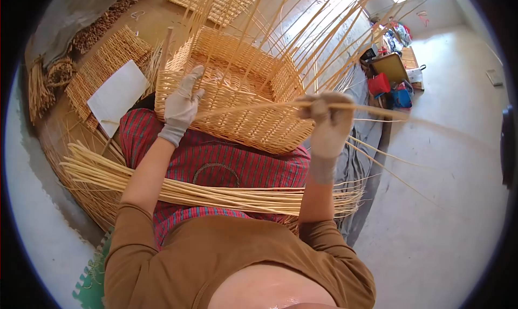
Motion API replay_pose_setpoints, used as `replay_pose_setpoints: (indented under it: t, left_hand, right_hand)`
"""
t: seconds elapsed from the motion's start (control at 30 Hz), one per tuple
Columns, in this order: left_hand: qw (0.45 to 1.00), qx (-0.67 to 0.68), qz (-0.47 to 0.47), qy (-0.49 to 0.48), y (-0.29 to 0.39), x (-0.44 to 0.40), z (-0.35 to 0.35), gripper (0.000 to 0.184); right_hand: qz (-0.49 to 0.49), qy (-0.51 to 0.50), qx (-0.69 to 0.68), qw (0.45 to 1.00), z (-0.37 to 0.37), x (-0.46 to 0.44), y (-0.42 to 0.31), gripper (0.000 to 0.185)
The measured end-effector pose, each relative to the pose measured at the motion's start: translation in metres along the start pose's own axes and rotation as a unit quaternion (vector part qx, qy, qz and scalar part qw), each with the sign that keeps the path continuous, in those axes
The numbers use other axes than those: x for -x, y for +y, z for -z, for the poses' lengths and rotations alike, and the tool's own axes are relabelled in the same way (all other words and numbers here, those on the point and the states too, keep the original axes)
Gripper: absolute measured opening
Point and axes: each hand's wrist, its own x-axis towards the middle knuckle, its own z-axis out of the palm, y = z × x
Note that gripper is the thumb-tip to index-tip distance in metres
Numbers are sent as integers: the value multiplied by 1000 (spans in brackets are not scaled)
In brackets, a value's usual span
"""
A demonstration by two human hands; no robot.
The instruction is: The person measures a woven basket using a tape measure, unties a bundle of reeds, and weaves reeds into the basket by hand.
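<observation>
A light-brown wicker basket (243, 117) rests tilted over my lap, its long upright stakes (302, 34) fanning upward and away. My left hand (182, 101), in a pale work glove, grips the basket's near wall at the left, fingers up by the rim. Also gloved, my right hand (329, 114) is closed around a wicker strand (259, 107), to the right of the basket. That strand runs from beside my left hand across the basket's front and past my right fist, where its end blurs. A bundle of peeled wicker rods (216, 195) lies across the red plaid cloth (243, 166) on my lap.
Woven panels (213, 1) lie on the floor at the back, with a white board (117, 96) at the left. Darker rod bundles (39, 90) stand by the left wall. A red container (379, 84) and other clutter sit on the right, beside pale floor.
</observation>
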Motion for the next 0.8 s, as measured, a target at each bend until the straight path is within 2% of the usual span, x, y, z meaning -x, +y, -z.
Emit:
replay_pose_setpoints:
  t: [0.03, 0.07, 0.1, 0.13, 0.17, 0.2, 0.23, 0.3, 0.33, 0.37, 0.43, 0.47, 0.5, 0.53, 0.6, 0.63, 0.67, 0.7, 0.73, 0.8]
  left_hand:
    - [997, -48, -52, 26, -5, -1, -2, 71]
    - [997, -48, -55, 24, -7, -4, 0, 71]
    - [997, -65, -32, -2, -8, -6, 3, 71]
    - [996, -83, -9, -25, -7, -8, 4, 71]
    - [996, -85, -10, -20, 5, -12, 8, 71]
    - [982, -160, 69, -75, 26, -18, 15, 70]
    - [952, -233, 148, -130, 39, -20, 20, 70]
    - [960, -222, 135, -104, 35, -18, 16, 71]
    - [968, -204, 123, -79, 31, -16, 11, 72]
    - [967, -207, 120, -85, 27, -14, 8, 72]
    - [985, -95, 135, -42, 15, -12, 3, 66]
    - [985, -96, 133, -49, 4, -11, -2, 66]
    - [997, -66, 22, 25, 4, -18, -6, 58]
    - [996, 73, 11, 56, 5, -23, -16, 48]
    - [928, 354, -35, 107, 30, -39, -30, 34]
    - [972, 155, 156, -78, 70, -56, -23, 33]
    - [908, -62, 328, -253, 90, -65, -19, 33]
    - [911, 36, 317, -262, 72, -63, -24, 32]
    - [913, 39, 311, -260, 58, -62, -26, 32]
    - [900, 125, 322, -267, 37, -57, -28, 41]
  right_hand:
    - [1, 4, 0, 1000, 6, -4, 6, 11]
    - [-4, 73, -37, 997, 13, -7, 18, 11]
    - [-7, 140, -73, 987, 19, -7, 31, 12]
    - [-4, 137, -74, 988, 25, 0, 50, 12]
    - [-24, 183, -70, 980, 30, 13, 73, 11]
    - [-45, 229, -68, 970, 32, 27, 94, 11]
    - [-46, 229, -73, 970, 32, 43, 110, 11]
    - [-111, 230, -146, 956, 25, 69, 134, 13]
    - [-111, 234, -150, 954, 22, 74, 145, 13]
    - [-159, 244, -179, 940, 19, 80, 151, 14]
    - [-226, 255, -216, 915, 23, 81, 167, 17]
    - [-227, 262, -217, 913, 27, 77, 173, 17]
    - [-226, 234, -208, 922, 32, 70, 177, 16]
    - [-223, 205, -199, 932, 36, 62, 182, 16]
    - [-229, 212, -179, 933, 37, 52, 176, 16]
    - [-209, 194, -169, 944, 37, 48, 175, 16]
    - [-188, 174, -158, 954, 37, 46, 173, 16]
    - [-188, 172, -159, 954, 37, 44, 169, 18]
    - [-181, 171, -157, 956, 37, 35, 167, 18]
    - [-98, 151, -42, 983, 25, 6, 153, 20]
